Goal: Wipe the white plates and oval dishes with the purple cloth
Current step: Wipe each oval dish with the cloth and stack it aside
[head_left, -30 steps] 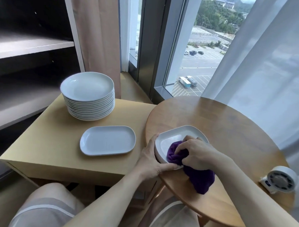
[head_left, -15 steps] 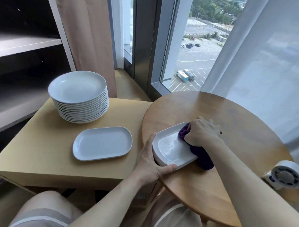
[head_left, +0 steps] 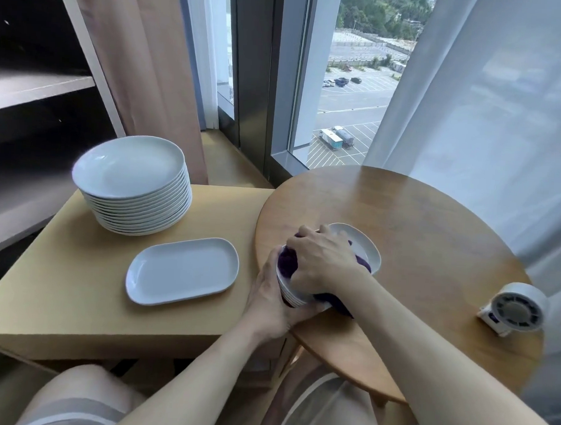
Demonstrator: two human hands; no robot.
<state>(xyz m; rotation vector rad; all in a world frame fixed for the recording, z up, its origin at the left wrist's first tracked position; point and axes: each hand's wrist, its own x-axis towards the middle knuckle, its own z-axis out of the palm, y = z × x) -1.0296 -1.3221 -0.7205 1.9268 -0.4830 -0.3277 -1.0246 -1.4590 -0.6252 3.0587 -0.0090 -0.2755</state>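
A small stack of white oval dishes (head_left: 364,248) lies at the near left of the round wooden table (head_left: 431,251). My right hand (head_left: 322,259) grips the bunched purple cloth (head_left: 286,260) and presses it onto the top dish, covering most of it. My left hand (head_left: 269,295) holds the stack's near left edge, thumb under the rim. One more oval dish (head_left: 183,269) lies alone on the square side table (head_left: 60,283). A tall stack of round white plates (head_left: 132,186) stands behind it.
A small white fan (head_left: 516,309) sits near the round table's right edge. Dark shelves (head_left: 37,89) stand at the left, a curtain and window behind. My knees are below both tables.
My right hand has swept the cloth from the dish's far right end back across to its left end. My left hand keeps its hold on the stack. The camera has shifted.
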